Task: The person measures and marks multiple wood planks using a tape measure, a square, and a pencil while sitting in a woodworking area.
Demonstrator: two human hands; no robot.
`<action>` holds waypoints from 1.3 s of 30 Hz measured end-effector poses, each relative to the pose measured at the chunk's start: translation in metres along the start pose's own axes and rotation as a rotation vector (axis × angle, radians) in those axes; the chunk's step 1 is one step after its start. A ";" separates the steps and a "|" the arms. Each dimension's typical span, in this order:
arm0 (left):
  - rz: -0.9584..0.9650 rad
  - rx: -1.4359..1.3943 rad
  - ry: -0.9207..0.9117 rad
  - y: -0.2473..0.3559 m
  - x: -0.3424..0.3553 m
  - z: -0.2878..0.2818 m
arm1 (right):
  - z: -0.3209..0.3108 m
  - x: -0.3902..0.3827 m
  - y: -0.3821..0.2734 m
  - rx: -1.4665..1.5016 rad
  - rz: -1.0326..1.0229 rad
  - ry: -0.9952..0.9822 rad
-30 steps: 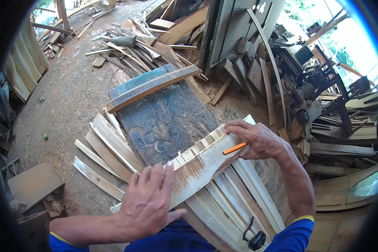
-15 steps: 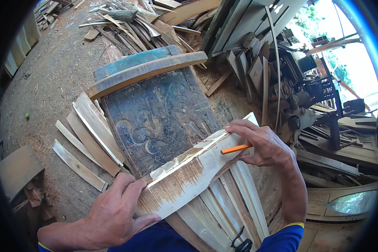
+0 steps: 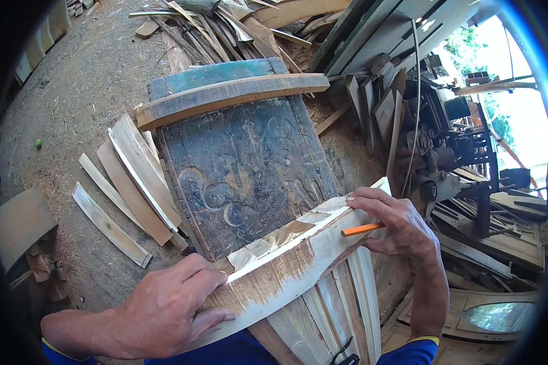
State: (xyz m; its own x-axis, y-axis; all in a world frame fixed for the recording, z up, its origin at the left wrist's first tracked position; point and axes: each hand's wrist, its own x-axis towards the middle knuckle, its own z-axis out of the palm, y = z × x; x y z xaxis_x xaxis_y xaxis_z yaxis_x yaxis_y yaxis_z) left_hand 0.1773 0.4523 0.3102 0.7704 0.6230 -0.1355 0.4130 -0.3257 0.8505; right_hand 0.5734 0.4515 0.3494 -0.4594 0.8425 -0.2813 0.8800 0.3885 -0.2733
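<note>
Now left hand (image 3: 164, 310) presses flat on pale plank (image 3: 286, 267); right fingers (image 3: 371, 210) pinch orange pencil (image 3: 362, 229).

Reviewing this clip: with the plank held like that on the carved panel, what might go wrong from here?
1. The pale plank lies tilted across the dark carved panel, pinned only by the left hand at its lower end; it may pivot or slip.
2. Its face is rough and splintery right under the left fingers, so splinters are likely.
3. The right hand grips the plank's upper edge while holding an orange pencil; a slip could spoil any marking.
</note>
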 end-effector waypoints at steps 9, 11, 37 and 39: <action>-0.026 -0.008 -0.058 0.002 0.003 -0.003 | -0.001 0.001 -0.001 0.040 0.039 -0.022; -0.008 0.036 -0.029 0.000 0.001 -0.002 | -0.001 0.004 0.001 0.053 -0.007 -0.019; -0.067 0.103 -0.006 0.016 0.008 -0.001 | -0.006 -0.006 -0.012 -0.019 0.099 -0.081; -0.081 0.113 -0.016 0.019 0.007 -0.001 | -0.005 -0.007 -0.015 -0.009 0.132 -0.103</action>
State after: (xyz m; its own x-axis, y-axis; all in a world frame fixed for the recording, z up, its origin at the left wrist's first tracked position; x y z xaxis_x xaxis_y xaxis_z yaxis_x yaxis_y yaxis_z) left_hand 0.1901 0.4516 0.3255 0.7396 0.6395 -0.2098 0.5253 -0.3537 0.7739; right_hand 0.5640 0.4419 0.3599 -0.3494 0.8438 -0.4073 0.9343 0.2808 -0.2198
